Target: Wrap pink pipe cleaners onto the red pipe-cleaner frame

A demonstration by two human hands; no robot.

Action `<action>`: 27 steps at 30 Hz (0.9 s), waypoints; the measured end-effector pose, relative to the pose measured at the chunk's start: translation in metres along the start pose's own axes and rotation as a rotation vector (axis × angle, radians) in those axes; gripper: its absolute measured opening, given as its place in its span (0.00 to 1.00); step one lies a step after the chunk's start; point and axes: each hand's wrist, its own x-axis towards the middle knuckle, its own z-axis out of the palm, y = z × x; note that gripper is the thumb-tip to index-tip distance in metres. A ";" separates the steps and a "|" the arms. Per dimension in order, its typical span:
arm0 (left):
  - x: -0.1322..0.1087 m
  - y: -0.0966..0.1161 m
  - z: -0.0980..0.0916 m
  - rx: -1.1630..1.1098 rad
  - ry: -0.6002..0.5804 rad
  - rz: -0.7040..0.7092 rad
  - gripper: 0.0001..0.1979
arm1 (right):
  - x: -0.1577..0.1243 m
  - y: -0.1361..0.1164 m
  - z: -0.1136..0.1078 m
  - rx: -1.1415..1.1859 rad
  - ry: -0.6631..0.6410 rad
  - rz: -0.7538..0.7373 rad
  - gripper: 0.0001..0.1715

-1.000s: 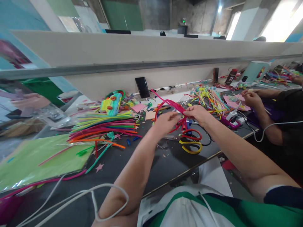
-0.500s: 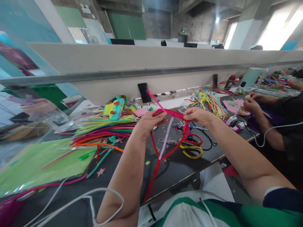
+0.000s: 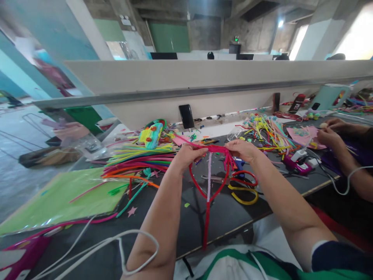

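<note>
Stretched between my two hands is a bright pink ribbon (image 3: 216, 148), its fingers-to-fingers span lying along the top of a red pipe-cleaner frame (image 3: 196, 184). My left hand (image 3: 190, 156) pinches the ribbon's left part, and a thin loose end sticks out past it. At the right corner my right hand (image 3: 241, 150) pinches the ribbon, where pink strands hang down. The frame is a rounded loop with a lilac pipe cleaner (image 3: 209, 177) down its middle and a red stem (image 3: 206, 225) below. Scissors with red and yellow handles (image 3: 243, 198) lie behind the frame's right side.
Coloured pipe cleaners (image 3: 140, 163) and a green sheet in clear plastic (image 3: 67, 198) lie left. A phone (image 3: 186, 116) leans on the partition. A white cable (image 3: 136, 232) crosses in front. At right are a magenta power strip (image 3: 297, 165) and another person's hands (image 3: 332, 134).
My view has turned a little left. The ribbon's loose end has dropped from pointing up to lying low toward the left. The frame now hangs straighter, its stem nearly vertical.
</note>
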 end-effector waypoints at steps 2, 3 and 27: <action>0.002 -0.008 -0.007 -0.084 0.010 -0.050 0.17 | 0.005 0.013 -0.001 0.090 0.021 0.029 0.22; 0.003 -0.011 -0.010 -0.118 0.010 -0.072 0.17 | 0.007 0.020 -0.001 0.119 0.020 0.043 0.23; 0.018 -0.040 0.008 -0.254 0.064 -0.223 0.17 | 0.001 0.038 0.008 -0.489 0.279 -0.112 0.19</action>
